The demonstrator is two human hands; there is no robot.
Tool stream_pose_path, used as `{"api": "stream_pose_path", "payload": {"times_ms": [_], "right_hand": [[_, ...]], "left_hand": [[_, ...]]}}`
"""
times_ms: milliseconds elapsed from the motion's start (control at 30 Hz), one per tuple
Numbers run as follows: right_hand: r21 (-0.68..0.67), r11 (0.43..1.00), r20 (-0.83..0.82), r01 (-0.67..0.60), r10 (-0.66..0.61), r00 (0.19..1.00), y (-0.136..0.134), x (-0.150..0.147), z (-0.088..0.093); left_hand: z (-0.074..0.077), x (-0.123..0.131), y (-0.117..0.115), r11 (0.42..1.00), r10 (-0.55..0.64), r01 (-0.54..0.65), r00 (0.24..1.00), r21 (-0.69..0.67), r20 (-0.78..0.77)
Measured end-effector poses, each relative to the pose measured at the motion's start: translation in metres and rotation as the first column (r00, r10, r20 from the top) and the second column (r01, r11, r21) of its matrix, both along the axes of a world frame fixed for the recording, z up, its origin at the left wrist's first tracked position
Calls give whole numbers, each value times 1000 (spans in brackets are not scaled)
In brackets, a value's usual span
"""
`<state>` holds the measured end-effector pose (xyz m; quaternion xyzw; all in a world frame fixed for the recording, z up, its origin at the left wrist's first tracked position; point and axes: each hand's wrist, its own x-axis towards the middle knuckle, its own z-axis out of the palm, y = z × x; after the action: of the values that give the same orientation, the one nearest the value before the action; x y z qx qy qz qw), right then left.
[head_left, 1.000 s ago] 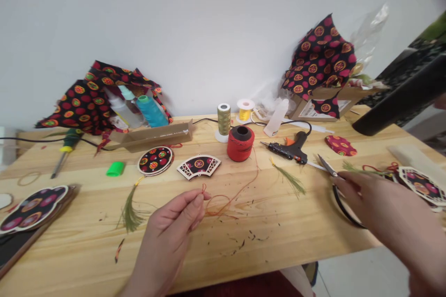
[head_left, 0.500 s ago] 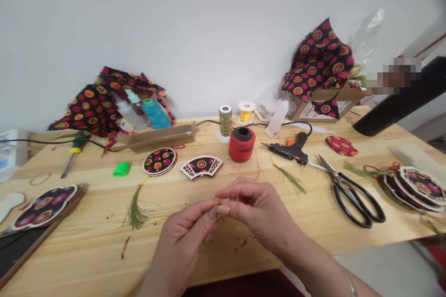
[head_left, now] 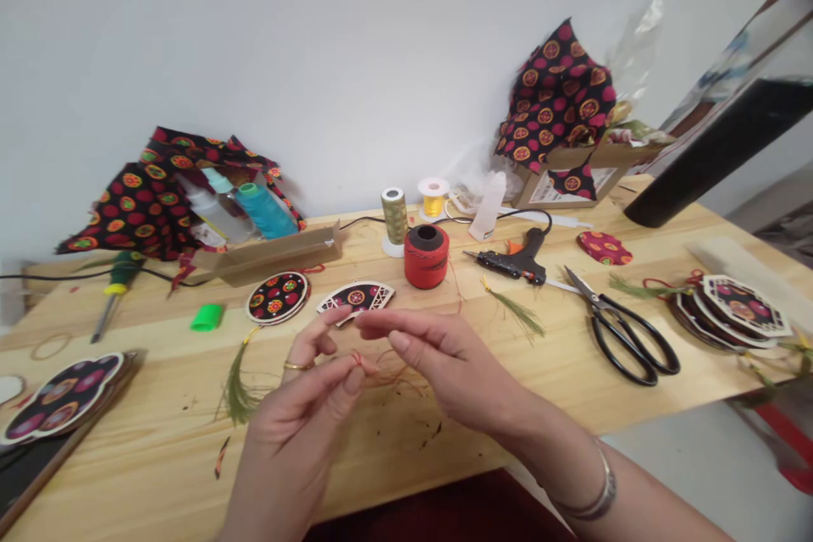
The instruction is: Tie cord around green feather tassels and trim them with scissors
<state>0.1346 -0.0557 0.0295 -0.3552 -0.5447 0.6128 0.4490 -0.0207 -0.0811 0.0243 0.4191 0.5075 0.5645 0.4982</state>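
A slim, gold-coloured ring (head_left: 297, 366) is worn on one finger of the left hand (head_left: 298, 417). Just up from the right hand (head_left: 456, 366), a silvery bracelet (head_left: 605, 487) is worn, bangle-shaped and a bit chunkier along one stretch; its surface detail is too blurry to be made out tbh. The forearm (head_left: 641, 491) is left bare there, and deep maroon clothing (head_left: 457, 517) can be spotted down at the lap.

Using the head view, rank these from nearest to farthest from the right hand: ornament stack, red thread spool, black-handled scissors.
Measured from the right hand:
1. Red thread spool: just beyond the hand, standing upright.
2. Black-handled scissors: lying off to the hand's right.
3. Ornament stack: farther right, past the scissors.
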Motion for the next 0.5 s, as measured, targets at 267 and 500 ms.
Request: {"api": "stream_pose_path", "payload": {"times_ms": [267, 500], "right_hand": [[-86, 947, -229, -310, 284, 931, 2, -12, 9], [-152, 964, -134, -216, 196, 971, 5, -11, 1]], "left_hand": [[0, -3, 1, 996, -88, 88, 985, 4, 151], [2, -8, 2, 993, -93, 113, 940, -43, 327]]}}
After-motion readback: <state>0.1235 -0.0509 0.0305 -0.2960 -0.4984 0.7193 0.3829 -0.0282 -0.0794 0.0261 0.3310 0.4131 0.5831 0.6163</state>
